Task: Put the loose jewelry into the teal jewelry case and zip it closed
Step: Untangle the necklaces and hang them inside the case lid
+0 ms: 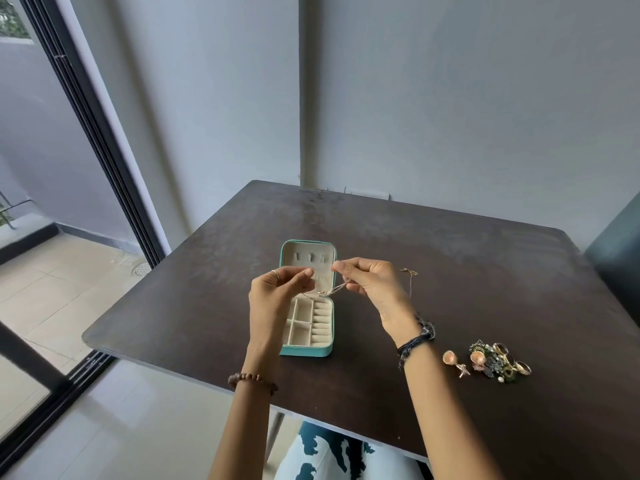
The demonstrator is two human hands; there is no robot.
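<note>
The teal jewelry case (307,299) lies open near the centre of the counter (467,271), lid at 12 o'clock and tray at 6 o'clock. The tray shows cream compartments on its left and ring rolls on its right; the lid lining carries three small hook tabs above a pocket.

A thin chain (325,289) is held above the case, at about the hinge line. The left hand (277,296) pinches one end between thumb and fingertips; the right hand (367,280) pinches the other end the same way. The chain sags between them.

Recommended procedure for this step: keep the chain lightly taut so it does not knot. Carry one end to a hook tab at 12 o'clock, seat it, then feed the slack into the pocket below. Release one hand at a time.

A second chain (410,280) lies on the counter at 3 o'clock from the lid. A cluster of rings and earrings (495,362) lies at 4 o'clock from the case, well apart from it. These items are not yet packed, and the zip is not yet closed.

No brand, label or legible writing is visible on any item.
</note>
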